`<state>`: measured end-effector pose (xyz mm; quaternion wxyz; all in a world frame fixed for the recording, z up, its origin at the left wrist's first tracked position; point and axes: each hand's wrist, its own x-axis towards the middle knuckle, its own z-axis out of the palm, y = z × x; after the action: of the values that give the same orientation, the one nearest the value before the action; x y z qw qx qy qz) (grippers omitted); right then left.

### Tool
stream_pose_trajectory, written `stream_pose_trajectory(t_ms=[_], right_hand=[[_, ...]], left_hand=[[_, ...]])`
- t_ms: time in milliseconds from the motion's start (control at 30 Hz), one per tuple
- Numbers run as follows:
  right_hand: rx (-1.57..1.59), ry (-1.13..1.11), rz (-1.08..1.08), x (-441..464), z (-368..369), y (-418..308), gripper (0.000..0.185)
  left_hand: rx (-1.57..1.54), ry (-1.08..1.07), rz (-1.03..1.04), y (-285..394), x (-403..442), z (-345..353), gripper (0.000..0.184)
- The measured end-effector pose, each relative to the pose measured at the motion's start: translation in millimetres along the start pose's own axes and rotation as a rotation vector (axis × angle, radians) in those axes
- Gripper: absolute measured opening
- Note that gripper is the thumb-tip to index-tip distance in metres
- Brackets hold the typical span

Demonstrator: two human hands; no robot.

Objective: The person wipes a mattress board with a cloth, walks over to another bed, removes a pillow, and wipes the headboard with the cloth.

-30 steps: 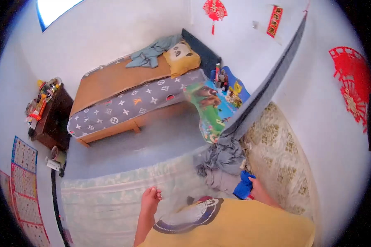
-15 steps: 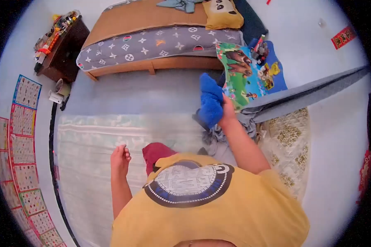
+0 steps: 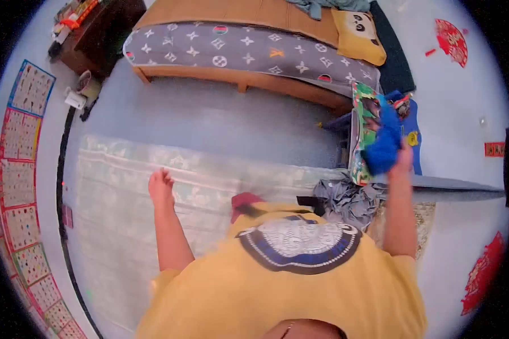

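Note:
My right hand is closed on a bunched blue cloth with a fluffy, towel-like surface. The cloth is held up in front of the small picture-topped table and hides part of its top. Over on the left, my left hand hangs above the pale mattress, its fingers loosely bent and apart, with nothing visible in them. A crumpled grey cloth lies below my right hand, near my body.
A bed with a grey patterned cover stands ahead, a yellow panda pillow at its right end. Blue-grey floor lies between bed and mattress. At far left are a dark cabinet, a bin and wall charts.
My right hand has moved right with the blue cloth, which now overlaps the small table. My left hand has risen slightly in the picture. The view has shifted, too.

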<state>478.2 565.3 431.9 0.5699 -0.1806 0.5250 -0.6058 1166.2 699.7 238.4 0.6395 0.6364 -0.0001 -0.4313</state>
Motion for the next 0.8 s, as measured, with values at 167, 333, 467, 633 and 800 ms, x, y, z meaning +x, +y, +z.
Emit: stream_pose_trajectory(t_ms=[167, 333, 467, 633, 800], right_hand=[[-0.288, 0.35, -0.357, -49.1, -60.3, -223.7, 0.05], [-0.34, 0.273, -0.629, -77.5, -16.0, -306.5, 0.051], [-0.323, 0.145, -0.672, -31.7, 49.6, -259.6, 0.053], [-0.148, 0.374, -0.42, 79.4, 84.4, -155.3, 0.052], [0.007, 0.166, -0.287, 327.6, 220.2, -39.5, 0.041]], left_hand=[[-0.106, 0.187, -0.16, -154.7, 101.6, -155.9, 0.006], [-0.274, 0.121, -0.307, -138.9, 58.1, -48.5, 0.024], [-0.447, 0.101, -0.375, -78.3, 76.8, 5.3, 0.031], [-0.25, -0.084, -0.228, 7.4, 147.4, 70.9, 0.03], [-0.21, -0.024, -0.021, 93.5, 295.0, 146.8, 0.034]])
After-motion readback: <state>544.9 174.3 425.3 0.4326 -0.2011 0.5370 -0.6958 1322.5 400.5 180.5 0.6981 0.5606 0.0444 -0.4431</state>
